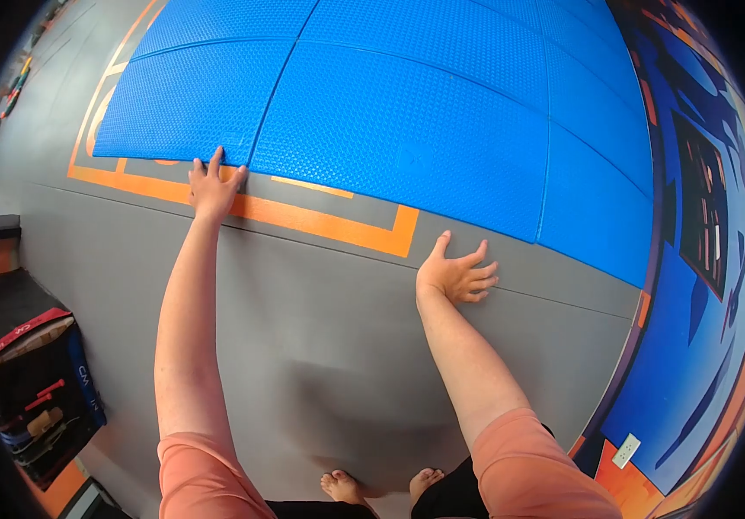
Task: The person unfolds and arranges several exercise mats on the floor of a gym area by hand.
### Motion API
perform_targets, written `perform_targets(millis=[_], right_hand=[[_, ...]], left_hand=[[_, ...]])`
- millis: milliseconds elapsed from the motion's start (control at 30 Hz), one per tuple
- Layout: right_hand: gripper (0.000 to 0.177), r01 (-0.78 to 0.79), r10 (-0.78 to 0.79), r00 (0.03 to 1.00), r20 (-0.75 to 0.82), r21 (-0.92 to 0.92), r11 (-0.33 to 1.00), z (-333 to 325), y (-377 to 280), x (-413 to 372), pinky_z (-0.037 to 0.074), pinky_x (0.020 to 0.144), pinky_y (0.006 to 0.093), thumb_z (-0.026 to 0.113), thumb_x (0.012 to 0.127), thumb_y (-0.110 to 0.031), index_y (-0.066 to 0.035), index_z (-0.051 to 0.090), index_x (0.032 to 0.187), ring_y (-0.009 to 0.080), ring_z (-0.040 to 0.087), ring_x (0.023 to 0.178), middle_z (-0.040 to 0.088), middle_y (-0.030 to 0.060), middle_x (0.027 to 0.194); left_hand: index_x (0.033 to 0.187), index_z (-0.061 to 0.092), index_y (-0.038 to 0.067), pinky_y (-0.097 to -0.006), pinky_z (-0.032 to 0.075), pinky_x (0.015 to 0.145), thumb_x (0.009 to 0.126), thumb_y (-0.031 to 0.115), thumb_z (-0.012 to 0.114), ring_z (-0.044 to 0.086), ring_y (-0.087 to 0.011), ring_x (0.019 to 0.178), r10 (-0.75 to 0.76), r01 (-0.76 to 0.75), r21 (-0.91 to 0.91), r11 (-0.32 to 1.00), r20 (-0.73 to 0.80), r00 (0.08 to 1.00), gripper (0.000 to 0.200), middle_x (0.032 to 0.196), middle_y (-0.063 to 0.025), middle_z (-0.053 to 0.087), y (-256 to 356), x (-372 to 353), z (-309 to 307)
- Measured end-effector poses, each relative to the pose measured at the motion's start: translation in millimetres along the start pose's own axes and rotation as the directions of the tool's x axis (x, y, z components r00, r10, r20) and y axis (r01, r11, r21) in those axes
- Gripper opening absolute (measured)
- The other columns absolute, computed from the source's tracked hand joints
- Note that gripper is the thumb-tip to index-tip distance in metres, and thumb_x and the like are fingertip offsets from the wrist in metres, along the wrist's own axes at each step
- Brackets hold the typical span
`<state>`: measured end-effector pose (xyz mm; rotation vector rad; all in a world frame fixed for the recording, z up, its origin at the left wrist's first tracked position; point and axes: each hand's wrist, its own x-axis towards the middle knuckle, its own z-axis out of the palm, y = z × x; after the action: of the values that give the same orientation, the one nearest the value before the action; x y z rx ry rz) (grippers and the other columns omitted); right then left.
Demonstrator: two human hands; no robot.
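Observation:
Blue textured mats (398, 112) lie side by side on the grey floor, with seams between them. My left hand (215, 183) has its fingers spread at the near edge of the mats, close to a seam, with fingertips at the blue edge. Over the grey floor just below the mats' near edge, my right hand (459, 272) is spread and holds nothing. An orange painted outline (320, 227) shows on the floor along the mats.
A black bag or box (39, 389) with red and dark items stands at the left. A blue painted wall (649, 372) with an outlet (626, 451) runs along the right. My bare feet (342, 486) are at the bottom.

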<state>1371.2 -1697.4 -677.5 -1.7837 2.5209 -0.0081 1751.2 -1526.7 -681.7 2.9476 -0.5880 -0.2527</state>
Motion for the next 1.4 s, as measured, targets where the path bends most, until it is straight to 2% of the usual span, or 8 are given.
perform_targets(millis=[167, 300, 333, 433, 533, 733, 1267, 1400], right_hand=[[0.082, 0.012, -0.012, 0.999, -0.038, -0.010, 1.000, 8, 3, 2, 0.018, 0.115, 0.0629, 0.052, 0.093, -0.066, -0.023, 0.023, 0.156, 0.0432, 0.013, 0.150, 0.019, 0.0211, 0.159], [0.083, 0.004, -0.002, 0.996, -0.095, 0.029, 1.000, 6, 3, 0, 0.019, 0.114, 0.0631, 0.054, 0.091, -0.069, -0.022, 0.030, 0.154, 0.0443, 0.016, 0.149, 0.023, 0.0217, 0.159], [0.082, -0.002, 0.003, 0.995, -0.102, 0.018, 1.000, 6, 1, 1, 0.019, 0.112, 0.0634, 0.054, 0.091, -0.070, -0.023, 0.030, 0.154, 0.0448, 0.017, 0.149, 0.023, 0.0216, 0.159], [0.081, -0.032, 0.032, 0.998, 0.047, 0.019, 0.999, -30, -7, -10, 0.022, 0.109, 0.0641, 0.051, 0.090, -0.073, -0.027, 0.031, 0.153, 0.0457, 0.019, 0.147, 0.024, 0.0210, 0.158], [0.080, -0.005, 0.009, 0.999, 0.041, -0.090, 0.996, -35, -4, -13, 0.021, 0.110, 0.0647, 0.044, 0.091, -0.078, -0.030, 0.031, 0.154, 0.0455, 0.019, 0.147, 0.023, 0.0202, 0.159], [0.081, 0.004, -0.002, 1.000, 0.024, -0.054, 0.999, -12, 10, -3, 0.019, 0.112, 0.0654, 0.038, 0.092, -0.080, -0.030, 0.030, 0.156, 0.0463, 0.017, 0.148, 0.022, 0.0212, 0.160], [0.090, 0.117, -0.140, 0.966, 0.218, 0.114, 0.986, -29, 57, 4, 0.011, 0.118, 0.0642, 0.047, 0.088, -0.080, -0.030, 0.027, 0.160, 0.0465, 0.010, 0.151, 0.011, 0.0186, 0.167], [0.079, 0.148, -0.669, 0.510, 0.540, 0.711, 0.687, 28, 143, 76, 0.029, 0.117, 0.0414, 0.061, 0.095, -0.051, -0.012, 0.031, 0.157, 0.0288, 0.036, 0.145, 0.040, 0.0153, 0.155]], left_hand=[[0.155, 0.038, 0.033, -0.0580, 0.029, 0.116, 0.090, 0.061, 0.062, 0.025, -0.0455, 0.149, 0.010, -0.008, 0.042, 0.999, -0.042, 0.999, 0.075, 0.163, -0.0228, 0.025, 2, 2, 13], [0.141, 0.051, 0.006, -0.0500, 0.032, 0.117, 0.097, 0.030, 0.066, 0.034, -0.0428, 0.144, 0.372, -0.388, -0.508, 0.769, -0.138, 0.918, 0.052, 0.150, -0.0254, 0.041, 6, -57, -11], [0.133, 0.053, 0.000, -0.0511, 0.039, 0.111, 0.090, 0.018, 0.071, 0.047, -0.0447, 0.130, 0.473, -0.542, -0.343, 0.767, -0.267, 0.840, 0.050, 0.137, -0.0263, 0.050, 5, -101, -10], [0.139, 0.054, 0.012, -0.0510, 0.033, 0.115, 0.089, 0.024, 0.075, 0.039, -0.0390, 0.141, 0.801, -0.631, -0.577, 0.519, 0.070, 0.595, 0.055, 0.151, -0.0179, 0.045, -2, -271, -137], [0.131, 0.061, 0.019, -0.0480, 0.036, 0.108, 0.096, 0.033, 0.065, 0.047, -0.0208, 0.136, 0.830, -0.776, -0.345, 0.528, 0.402, 0.387, 0.037, 0.152, -0.0082, 0.048, -35, -415, -269], [0.107, 0.072, 0.014, -0.0514, 0.044, 0.097, 0.076, 0.027, 0.072, 0.060, -0.0368, 0.117, 0.289, -0.239, -0.276, 0.931, 0.158, 0.944, 0.033, 0.126, -0.0168, 0.065, -95, -594, -342], [0.089, 0.070, 0.013, -0.0472, 0.041, 0.093, 0.078, 0.038, 0.069, 0.059, -0.0299, 0.110, 0.404, -0.357, -0.273, 0.893, 0.137, 0.905, 0.027, 0.112, -0.0061, 0.069, -103, -685, -339], [0.092, 0.071, 0.014, -0.0470, 0.042, 0.091, 0.081, 0.038, 0.069, 0.058, -0.0296, 0.109, 0.402, -0.335, -0.287, 0.897, 0.218, 0.890, 0.027, 0.114, -0.0068, 0.068, -96, -676, -363]])
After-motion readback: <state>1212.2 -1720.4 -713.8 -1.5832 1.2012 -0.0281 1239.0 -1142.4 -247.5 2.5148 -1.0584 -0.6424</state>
